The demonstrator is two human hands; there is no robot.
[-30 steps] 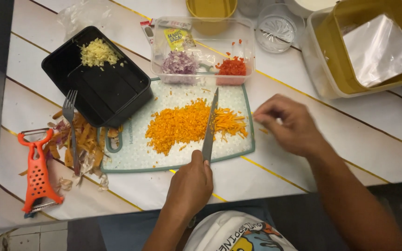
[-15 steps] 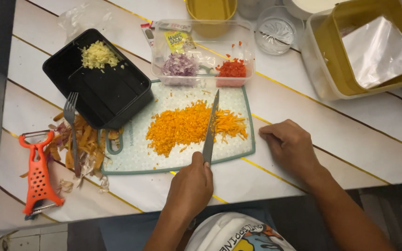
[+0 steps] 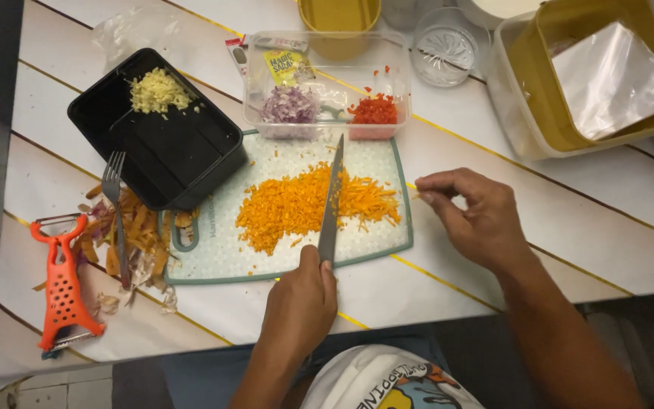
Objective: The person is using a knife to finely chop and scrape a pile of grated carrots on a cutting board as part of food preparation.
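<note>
From my remote seat, the chopping looks mostly finished: the heap of diced orange vegetable (image 3: 308, 206) sits in the middle of the pale cutting board (image 3: 221, 254) at the centre of the frame, already cut fine, with only a few stray bits toward the board's right edge. Other ingredients seem prepared too: minced yellow bits in the black tray (image 3: 179, 155) at the upper left, and chopped purple onion (image 3: 289, 104) and red pepper (image 3: 375, 110) in the clear container (image 3: 327, 79) just above the board. What I judge is left is gathering the orange pile and clearing the peelings (image 3: 134, 235) at left (a fork (image 3: 115, 216) lies on them, an orange peeler (image 3: 62, 291) beside them). My left hand (image 3: 300, 303), at lower centre, is wrapped closed around the handle of the knife (image 3: 332, 197), whose blade lies across the pile pointing up-frame. My right hand (image 3: 474, 216), at the right, hovers just off the board's right edge, wrist bent, fingers curled narrowly toward the thumb; whether they pinch a scrap I cannot tell.
</note>
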